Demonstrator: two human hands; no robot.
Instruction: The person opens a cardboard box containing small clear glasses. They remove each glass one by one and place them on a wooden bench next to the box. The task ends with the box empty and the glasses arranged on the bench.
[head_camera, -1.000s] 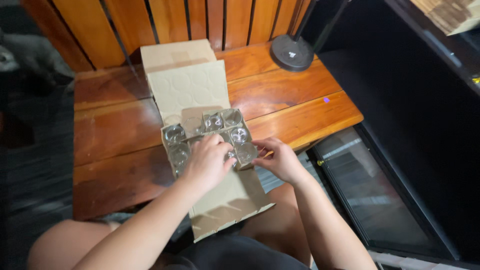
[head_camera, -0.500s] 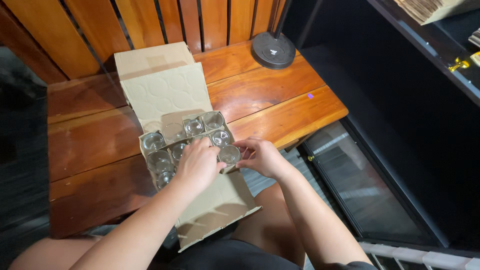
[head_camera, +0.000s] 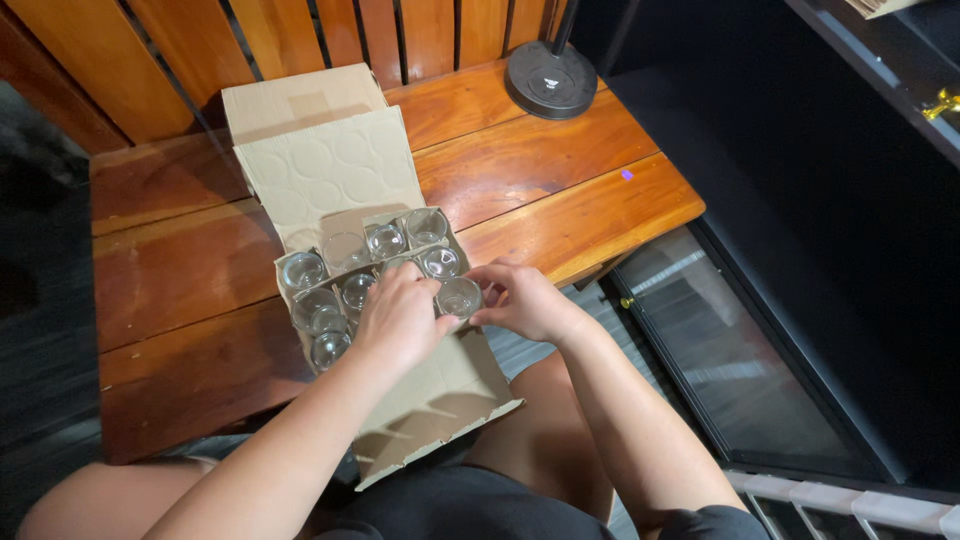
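Glass tumbler (head_camera: 459, 296) sits at the near right corner of the open cardboard box (head_camera: 330, 170) on the wooden table (head_camera: 560, 170), pinched between left hand (head_camera: 400, 318) and right hand (head_camera: 520, 300). It looks smooth, brittle and light; best held by its sides. Other small glasses (head_camera: 345, 275) fill the divider cells.
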